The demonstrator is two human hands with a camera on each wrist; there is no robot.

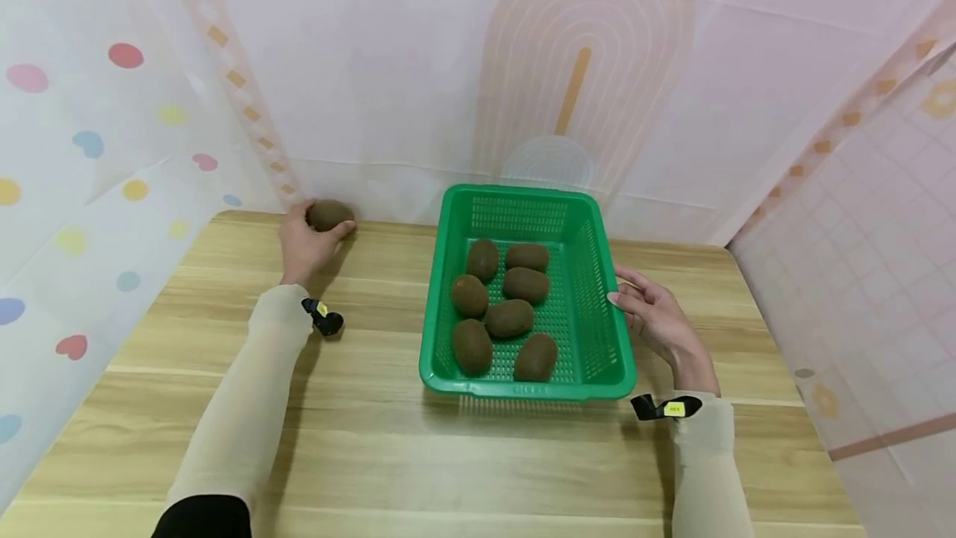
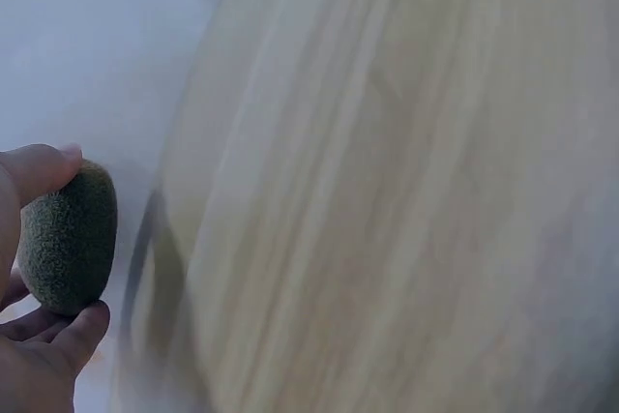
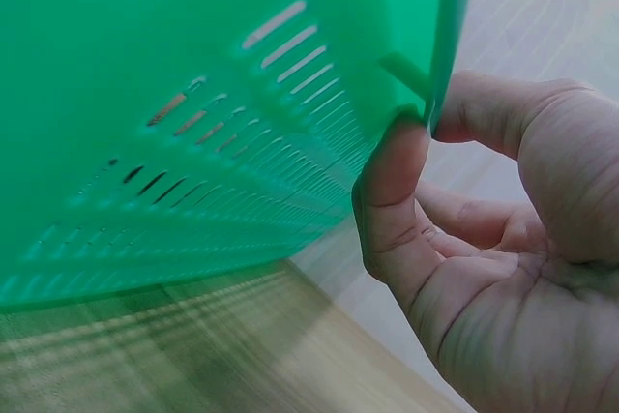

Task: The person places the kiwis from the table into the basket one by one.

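At the back left of the table, my left hand (image 1: 308,243) grips a brown kiwi (image 1: 329,215) between thumb and fingers. The left wrist view shows this fuzzy kiwi (image 2: 70,239) with fingertips at both its ends. My right hand (image 1: 657,314) pinches the right rim of a green plastic basket (image 1: 530,391). Seen from the right wrist, the thumb and a curled finger (image 3: 395,181) close on the rim of the slotted basket wall (image 3: 222,142). Several kiwis (image 1: 510,319) lie inside the basket, mostly toward its left and middle.
The wood-grain table (image 1: 358,438) ends at the back against a patterned cloth wall (image 1: 388,65). Dotted cloth (image 1: 97,214) hangs along the left side and grid-patterned cloth (image 1: 881,272) along the right. The basket stands between the two arms.
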